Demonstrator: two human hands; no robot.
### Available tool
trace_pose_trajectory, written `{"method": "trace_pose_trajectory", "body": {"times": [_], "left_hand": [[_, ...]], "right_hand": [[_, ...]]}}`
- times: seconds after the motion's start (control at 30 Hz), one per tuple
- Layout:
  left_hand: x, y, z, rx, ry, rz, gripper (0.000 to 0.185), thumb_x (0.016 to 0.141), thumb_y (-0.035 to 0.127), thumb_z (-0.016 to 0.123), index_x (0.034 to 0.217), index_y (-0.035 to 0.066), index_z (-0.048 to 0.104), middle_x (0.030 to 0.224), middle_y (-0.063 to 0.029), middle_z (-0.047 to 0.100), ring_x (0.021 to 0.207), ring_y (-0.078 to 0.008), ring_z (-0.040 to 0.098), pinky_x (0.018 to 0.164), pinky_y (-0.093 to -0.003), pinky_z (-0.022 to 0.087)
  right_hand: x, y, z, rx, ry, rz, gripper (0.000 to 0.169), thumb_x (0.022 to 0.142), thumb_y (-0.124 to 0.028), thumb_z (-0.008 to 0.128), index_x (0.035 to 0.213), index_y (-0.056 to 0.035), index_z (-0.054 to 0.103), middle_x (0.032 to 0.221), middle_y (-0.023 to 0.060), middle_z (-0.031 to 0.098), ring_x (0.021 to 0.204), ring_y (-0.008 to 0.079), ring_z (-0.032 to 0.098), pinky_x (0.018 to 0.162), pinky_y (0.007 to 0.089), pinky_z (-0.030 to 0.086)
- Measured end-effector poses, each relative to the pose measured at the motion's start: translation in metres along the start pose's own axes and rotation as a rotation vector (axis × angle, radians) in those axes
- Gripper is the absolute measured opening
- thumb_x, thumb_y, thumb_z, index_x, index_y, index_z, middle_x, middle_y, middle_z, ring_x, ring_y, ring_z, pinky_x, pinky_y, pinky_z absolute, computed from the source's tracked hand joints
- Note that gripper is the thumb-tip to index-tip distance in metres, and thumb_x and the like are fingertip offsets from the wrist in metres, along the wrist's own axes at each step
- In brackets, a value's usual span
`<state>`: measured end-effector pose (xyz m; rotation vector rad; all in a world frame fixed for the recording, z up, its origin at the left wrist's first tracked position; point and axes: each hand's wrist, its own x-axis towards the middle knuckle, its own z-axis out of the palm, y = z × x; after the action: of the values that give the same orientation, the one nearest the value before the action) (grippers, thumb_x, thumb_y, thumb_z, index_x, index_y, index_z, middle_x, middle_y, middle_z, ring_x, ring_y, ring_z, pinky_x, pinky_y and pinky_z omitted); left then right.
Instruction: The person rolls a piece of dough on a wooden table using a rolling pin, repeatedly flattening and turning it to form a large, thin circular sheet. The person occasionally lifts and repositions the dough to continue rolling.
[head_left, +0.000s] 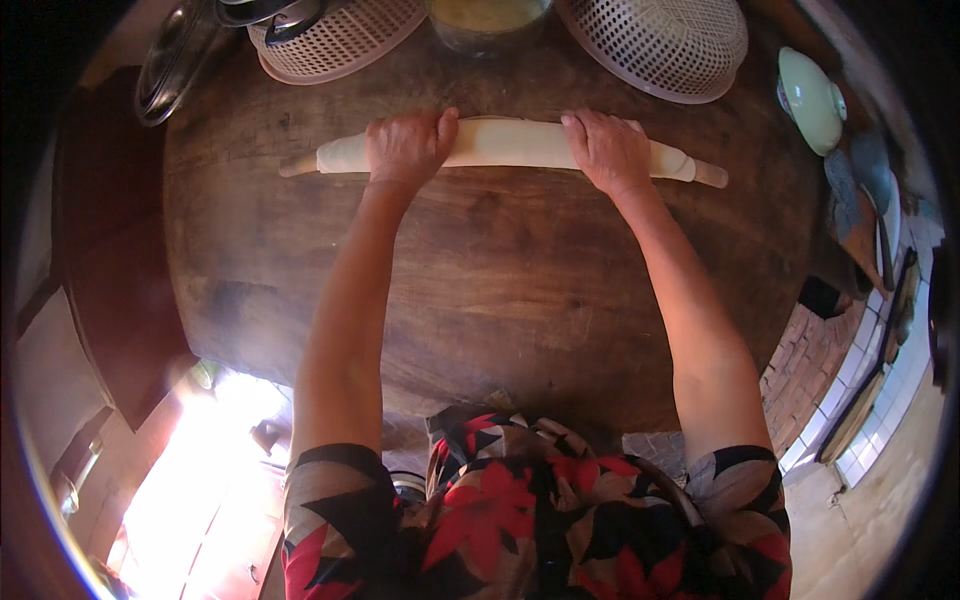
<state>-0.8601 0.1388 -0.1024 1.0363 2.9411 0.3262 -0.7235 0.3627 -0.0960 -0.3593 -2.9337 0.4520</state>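
A sheet of pale dough is wound around a long wooden rolling pin, whose bare ends stick out on both sides. The pin lies crosswise on the dark wooden tabletop, towards its far half. My left hand is curled over the wrapped dough left of the middle, palm down. Over the right part my right hand presses in the same way, its thumb pointing inward. Both arms are stretched forward. The undersides of my fingers are hidden behind the roll.
Two plastic colander baskets stand along the far edge, with a pot between them. A metal lid is at the far left. On the right are a pale green bowl and a blue cloth.
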Motion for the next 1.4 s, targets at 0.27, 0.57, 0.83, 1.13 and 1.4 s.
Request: {"method": "trace_pose_trajectory", "body": {"times": [0.27, 0.57, 0.83, 1.13, 1.4], "left_hand": [[-0.145, 0.021, -0.022, -0.039, -0.086, 0.049, 0.028, 0.087, 0.034, 0.048, 0.073, 0.012, 0.061, 0.071, -0.0106, 0.060, 0.066, -0.0313, 0.058, 0.066, -0.0457, 0.041], [-0.296, 0.055, -0.058, -0.023, -0.211, 0.048, 0.022, 0.085, 0.032, 0.053, 0.092, 0.015, 0.064, 0.088, -0.0082, 0.061, 0.081, -0.0282, 0.058, 0.074, -0.0466, 0.041], [-0.241, 0.117, -0.028, -0.118, 0.018, 0.265, 0.045, 0.081, 0.030, 0.060, 0.123, 0.015, 0.052, 0.128, -0.0057, 0.051, 0.123, -0.0248, 0.043, 0.101, -0.0495, 0.029], [-0.198, 0.128, -0.014, -0.100, -0.026, 0.178, 0.044, 0.083, 0.033, 0.056, 0.123, 0.014, 0.054, 0.129, -0.0056, 0.052, 0.120, -0.0251, 0.048, 0.099, -0.0448, 0.035], [-0.094, 0.123, -0.008, -0.144, 0.043, 0.187, 0.036, 0.086, 0.029, 0.053, 0.118, 0.012, 0.056, 0.127, -0.0067, 0.053, 0.118, -0.0253, 0.049, 0.098, -0.0516, 0.034]], "right_hand": [[-0.150, -0.042, -0.019, 0.089, -0.241, 0.035, 0.024, 0.090, -0.034, 0.047, 0.095, -0.0148, 0.061, 0.091, 0.0079, 0.061, 0.087, 0.0254, 0.057, 0.079, 0.0442, 0.040], [-0.296, -0.104, -0.041, -0.002, -0.475, -0.003, 0.027, 0.084, -0.031, 0.057, 0.102, -0.0129, 0.064, 0.099, 0.0055, 0.060, 0.092, 0.0242, 0.055, 0.079, 0.0440, 0.041], [-0.226, -0.093, -0.038, 0.039, -0.078, -0.005, 0.031, 0.084, -0.027, 0.059, 0.110, -0.0114, 0.060, 0.117, 0.0045, 0.057, 0.113, 0.0246, 0.048, 0.096, 0.0454, 0.034], [-0.201, -0.078, -0.015, 0.068, -0.028, 0.018, 0.040, 0.080, -0.024, 0.060, 0.119, -0.0124, 0.055, 0.124, 0.0027, 0.055, 0.118, 0.0208, 0.047, 0.099, 0.0458, 0.032], [-0.102, -0.051, -0.013, 0.053, 0.047, 0.041, 0.034, 0.082, -0.019, 0.057, 0.115, -0.0100, 0.057, 0.122, 0.0061, 0.056, 0.118, 0.0247, 0.047, 0.099, 0.0493, 0.031]]}}
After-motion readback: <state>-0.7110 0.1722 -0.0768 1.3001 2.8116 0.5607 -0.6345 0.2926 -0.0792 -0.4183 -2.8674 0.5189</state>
